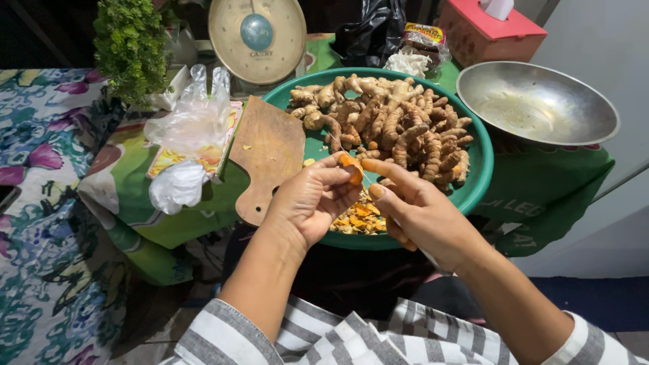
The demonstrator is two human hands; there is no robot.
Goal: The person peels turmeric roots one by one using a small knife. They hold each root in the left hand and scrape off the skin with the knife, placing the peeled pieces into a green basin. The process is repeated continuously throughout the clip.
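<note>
My left hand (312, 199) pinches a small orange piece of turmeric root (352, 169) between thumb and fingers, just above the near side of a big green basin (473, 182). My right hand (416, 209) holds a thin knife, its blade (336, 143) slanting up to the left past the root, thumb and forefinger pressed close to the orange piece. Inside the basin lies a heap of unpeeled turmeric roots (392, 125) at the back and a small pile of orange peelings (358, 220) at the front, partly hidden by my hands.
A wooden cutting board (267, 152) leans on the basin's left rim. Clear plastic bags (193, 122) lie to its left. A metal bowl (537, 101) sits at right, a dial scale (257, 37) and a red tissue box (490, 30) behind. A green plant (132, 47) stands far left.
</note>
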